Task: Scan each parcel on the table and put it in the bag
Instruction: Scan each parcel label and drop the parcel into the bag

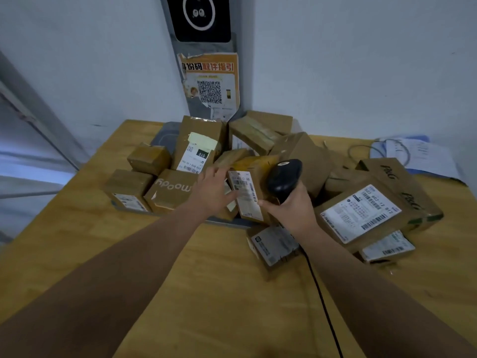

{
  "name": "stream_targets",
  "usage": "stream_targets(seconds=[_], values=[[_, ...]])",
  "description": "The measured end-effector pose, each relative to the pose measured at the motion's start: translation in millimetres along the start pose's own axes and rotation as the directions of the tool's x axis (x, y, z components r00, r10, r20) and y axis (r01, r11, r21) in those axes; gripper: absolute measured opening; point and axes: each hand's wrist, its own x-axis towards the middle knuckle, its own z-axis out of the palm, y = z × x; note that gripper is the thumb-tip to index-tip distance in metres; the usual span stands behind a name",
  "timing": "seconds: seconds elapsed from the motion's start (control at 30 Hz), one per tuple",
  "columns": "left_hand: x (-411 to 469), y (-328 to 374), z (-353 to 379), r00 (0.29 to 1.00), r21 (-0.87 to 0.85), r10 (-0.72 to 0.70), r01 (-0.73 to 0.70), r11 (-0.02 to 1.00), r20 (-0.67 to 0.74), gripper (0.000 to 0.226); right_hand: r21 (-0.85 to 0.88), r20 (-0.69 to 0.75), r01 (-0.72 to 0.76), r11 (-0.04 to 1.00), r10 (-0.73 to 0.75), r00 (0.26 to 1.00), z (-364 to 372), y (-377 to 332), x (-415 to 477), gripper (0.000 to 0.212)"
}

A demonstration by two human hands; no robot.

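Observation:
A pile of brown cardboard parcels covers the far half of the wooden table (211, 275). My left hand (215, 188) grips the left edge of a small labelled parcel (247, 195) in the middle of the pile, its white barcode label facing me. My right hand (289, 208) holds a black handheld scanner (284, 178) by its handle, right beside that parcel, with the scanner head above the parcel's right side. A black cable (322, 301) runs from the scanner toward me. No bag is in view.
A large P&G box (374, 208) with a white label lies at the right, smaller labelled boxes (273, 245) in front of it. A "moody" box (173, 189) and a grey tray (165, 136) sit at left. Papers (418, 156) lie far right. A wall poster (210, 83) hangs behind.

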Motion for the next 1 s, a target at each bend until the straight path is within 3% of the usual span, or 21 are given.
stream_targets(seconds=[0.17,0.43,0.53,0.73,0.83,0.9,1.0], values=[[8,-14,7,1.0,-0.039,0.022,-0.021,0.999,0.013,0.072,-0.003,0.001,-0.042,0.999,0.042,0.999,5,3,3,0.098],[16,-14,5,0.995,0.078,0.059,-0.065,0.995,0.081,0.084,0.017,-0.007,-0.11,0.994,0.11,0.994,6,-7,1,0.081],[24,-13,6,0.997,0.041,0.078,-0.079,0.996,0.022,0.07,0.021,-0.042,-0.14,0.99,0.141,0.989,10,-9,-5,0.07],[25,-10,8,0.971,-0.049,0.24,-0.24,0.97,0.004,0.046,0.057,-0.055,-0.198,0.979,0.201,0.978,12,-1,-19,0.062],[23,-3,10,0.949,-0.092,0.312,-0.306,0.947,0.048,0.061,0.082,-0.055,-0.208,0.975,0.213,0.976,10,3,-22,0.059],[24,2,12,0.929,0.0,0.35,-0.353,0.936,0.119,0.075,0.085,-0.073,-0.217,0.973,0.223,0.972,9,7,-24,0.054],[29,8,8,0.909,0.008,0.363,-0.373,0.928,0.205,0.077,0.101,-0.132,-0.257,0.961,0.269,0.954,5,13,-26,0.044]])
